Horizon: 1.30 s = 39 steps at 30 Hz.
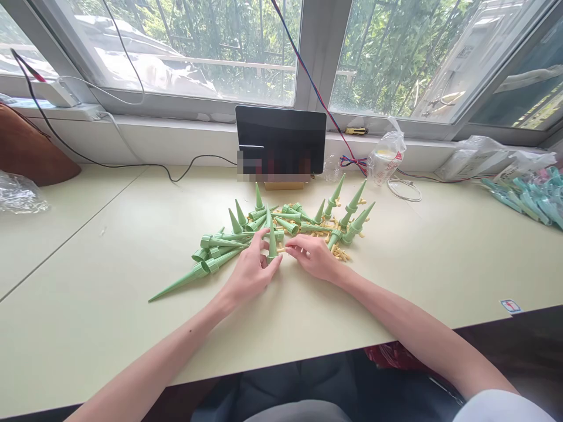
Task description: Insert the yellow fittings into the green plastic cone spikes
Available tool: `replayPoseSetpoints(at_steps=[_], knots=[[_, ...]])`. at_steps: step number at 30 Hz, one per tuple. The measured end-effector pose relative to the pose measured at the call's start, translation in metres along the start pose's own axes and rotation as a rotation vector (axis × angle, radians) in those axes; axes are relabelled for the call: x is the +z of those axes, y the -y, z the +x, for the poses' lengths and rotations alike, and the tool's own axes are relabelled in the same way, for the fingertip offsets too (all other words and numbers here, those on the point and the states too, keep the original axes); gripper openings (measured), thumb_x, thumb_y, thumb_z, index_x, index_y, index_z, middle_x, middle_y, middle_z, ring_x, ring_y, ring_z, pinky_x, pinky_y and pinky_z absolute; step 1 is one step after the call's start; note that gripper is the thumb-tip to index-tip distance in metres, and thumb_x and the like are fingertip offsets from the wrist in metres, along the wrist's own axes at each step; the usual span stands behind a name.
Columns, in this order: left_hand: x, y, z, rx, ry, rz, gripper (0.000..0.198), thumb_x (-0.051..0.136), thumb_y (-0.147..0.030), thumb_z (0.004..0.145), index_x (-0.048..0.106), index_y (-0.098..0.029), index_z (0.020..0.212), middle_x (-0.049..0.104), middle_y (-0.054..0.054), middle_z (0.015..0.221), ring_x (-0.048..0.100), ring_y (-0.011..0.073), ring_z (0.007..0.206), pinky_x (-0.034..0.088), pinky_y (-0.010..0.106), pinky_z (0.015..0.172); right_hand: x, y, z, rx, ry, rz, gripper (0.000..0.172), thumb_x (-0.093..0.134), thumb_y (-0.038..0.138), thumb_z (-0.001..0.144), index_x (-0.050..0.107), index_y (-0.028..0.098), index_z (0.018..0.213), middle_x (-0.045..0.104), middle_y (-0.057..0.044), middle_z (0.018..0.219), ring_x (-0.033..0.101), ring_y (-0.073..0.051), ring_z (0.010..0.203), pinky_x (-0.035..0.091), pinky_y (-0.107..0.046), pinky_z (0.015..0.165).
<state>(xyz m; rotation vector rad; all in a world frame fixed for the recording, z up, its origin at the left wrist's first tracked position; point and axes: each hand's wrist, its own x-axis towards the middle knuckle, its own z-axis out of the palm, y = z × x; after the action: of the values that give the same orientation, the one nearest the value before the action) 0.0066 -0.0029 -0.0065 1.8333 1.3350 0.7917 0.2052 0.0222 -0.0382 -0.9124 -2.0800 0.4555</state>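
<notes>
My left hand [254,262] is closed around a green plastic watering spike [272,240], which stands with its tip up and its collar down. In my right hand [316,257], the fingertips pinch a small yellow plastic valve [281,249] against the side of that spike's collar. Whether the valve is seated in the collar I cannot tell. Left of and behind my hands lies a heap of green spikes [224,240], some upright, most on their sides. On the right, several spikes [352,208] have yellow valves sticking out, near a pile of loose yellow valves [341,253].
Behind the heap a dark-screened tablet [281,140] leans on a small stand. A plastic bag [387,152], a coiled white cable [404,190] and bagged turquoise items [528,196] lie to the right. A brown bag [30,149] sits far left; a yellow cutter [356,130] rests on the sill.
</notes>
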Motion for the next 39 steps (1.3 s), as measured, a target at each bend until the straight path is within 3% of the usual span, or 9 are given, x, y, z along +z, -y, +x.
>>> replayPoseSetpoints(at_steps=[8,13,20,39], knots=[[0.0003,-0.0027,-0.0001,-0.007,0.032,-0.068,0.056,0.059,-0.038,0.089,0.038,-0.020,0.137,0.064,0.011,0.111,0.064,0.0140,0.060,0.051,0.026,0.049,-0.0007,-0.0003,0.0006,-0.018,0.004,0.005,0.018,0.052,0.028,0.100,0.066,0.018,0.094,0.068,-0.005,0.083,0.059,-0.015,0.069,0.048,-0.027,0.065],[0.0008,-0.0014,-0.0008,-0.017,0.063,-0.107,0.060,0.061,-0.036,0.087,0.034,-0.024,0.139,0.061,0.010,0.112,0.060,0.0105,0.055,0.048,0.022,0.042,0.0001,-0.0018,-0.0001,-0.017,0.007,0.006,0.017,0.052,0.027,0.100,0.066,0.019,0.096,0.068,-0.004,0.084,0.060,-0.015,0.070,0.049,-0.027,0.066],[0.0020,-0.0009,-0.0010,-0.047,0.079,-0.111,0.061,0.060,-0.036,0.087,0.032,-0.025,0.140,0.062,0.007,0.105,0.059,0.0104,0.055,0.050,0.023,0.044,0.0003,-0.0010,-0.0002,-0.020,0.004,0.013,0.016,0.053,0.027,0.099,0.066,0.019,0.095,0.068,-0.004,0.084,0.061,-0.015,0.071,0.050,-0.027,0.066],[0.0013,-0.0042,-0.0006,-0.009,0.050,-0.146,0.052,0.059,-0.035,0.087,0.037,-0.024,0.133,0.063,0.006,0.100,0.055,0.0090,0.050,0.045,0.019,0.037,0.0012,-0.0012,-0.0005,-0.019,0.005,0.020,0.012,0.057,0.027,0.097,0.065,0.019,0.101,0.069,-0.006,0.092,0.064,-0.016,0.075,0.053,-0.028,0.068]])
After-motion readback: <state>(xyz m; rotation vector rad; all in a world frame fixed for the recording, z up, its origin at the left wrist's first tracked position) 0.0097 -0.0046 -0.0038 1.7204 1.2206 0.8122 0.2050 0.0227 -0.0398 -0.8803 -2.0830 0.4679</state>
